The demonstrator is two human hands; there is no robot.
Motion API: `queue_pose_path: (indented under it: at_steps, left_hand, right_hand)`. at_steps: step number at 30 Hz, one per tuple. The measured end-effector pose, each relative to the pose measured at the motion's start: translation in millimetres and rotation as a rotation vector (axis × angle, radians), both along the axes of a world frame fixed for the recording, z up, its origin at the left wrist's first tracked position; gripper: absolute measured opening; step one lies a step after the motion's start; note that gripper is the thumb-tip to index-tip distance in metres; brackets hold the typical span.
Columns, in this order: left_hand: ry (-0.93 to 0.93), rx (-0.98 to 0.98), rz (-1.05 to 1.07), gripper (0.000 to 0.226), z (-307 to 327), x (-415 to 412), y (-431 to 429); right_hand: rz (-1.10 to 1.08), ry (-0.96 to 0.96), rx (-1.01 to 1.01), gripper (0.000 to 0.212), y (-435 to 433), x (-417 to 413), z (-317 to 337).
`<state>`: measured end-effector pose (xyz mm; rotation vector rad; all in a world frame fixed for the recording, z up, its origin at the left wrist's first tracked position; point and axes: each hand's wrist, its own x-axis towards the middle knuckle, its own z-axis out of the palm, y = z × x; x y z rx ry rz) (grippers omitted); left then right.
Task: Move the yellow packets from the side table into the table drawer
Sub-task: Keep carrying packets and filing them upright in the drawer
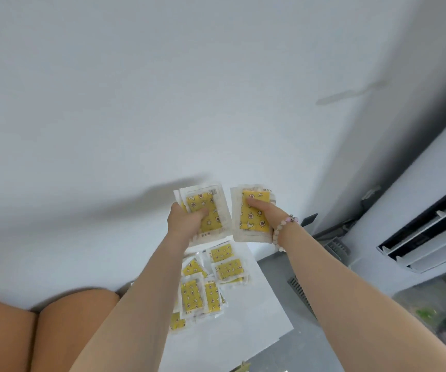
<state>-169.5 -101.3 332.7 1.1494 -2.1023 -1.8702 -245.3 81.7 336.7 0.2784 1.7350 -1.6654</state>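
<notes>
My left hand (185,222) grips a small stack of yellow packets (211,210), thumb across the top one. My right hand (266,214) grips another stack of yellow packets (248,226), thumb pressed on the front. Both stacks are raised above the white side table (256,312), close to the white wall. Several more yellow packets (208,285) with a star and flower print lie scattered on the side table beneath my forearms. No drawer shows in this view.
A tan cushioned seat (42,331) sits at the lower left against the wall. A white floor-standing air conditioner (431,224) with open louvres stands at the right. Grey floor with a vent grille (301,291) lies beside the table.
</notes>
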Motion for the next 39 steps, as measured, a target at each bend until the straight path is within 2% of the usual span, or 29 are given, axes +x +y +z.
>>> queue_pose_path:
  at_steps: [5,8,15,21,30,35,39]
  left_hand:
    - [0.096,0.11,-0.224,0.044,40.0,-10.5,16.4]
    - [0.078,0.131,-0.352,0.04,48.1,-18.7,35.3]
    - [0.023,0.185,-0.654,0.01,49.8,-28.7,96.6]
    - [0.009,0.221,-0.903,0.014,55.0,-39.3,168.2]
    - [-0.025,0.283,-1.186,0.013,55.8,-1.7,308.7]
    - [-0.097,0.271,-1.327,0.014,61.7,50.5,386.6]
    - [-0.187,0.222,-1.481,0.025,68.3,103.1,450.5]
  right_hand:
    - [-0.092,0.054,0.031,0.029,38.6,3.4,26.6]
    - [-0.18,0.075,0.044,0.027,62.8,8.6,29.1]
    - [-0.331,0.094,0.043,0.021,127.7,34.2,32.7]
    - [-0.489,0.113,0.093,0.038,195.6,74.9,38.5]
    - [-0.749,0.097,0.114,0.028,319.3,165.5,38.1]
    - [-0.9,0.091,0.066,0.026,381.7,244.0,34.6]
    - [-1.032,0.089,0.039,0.03,429.0,315.3,30.2]
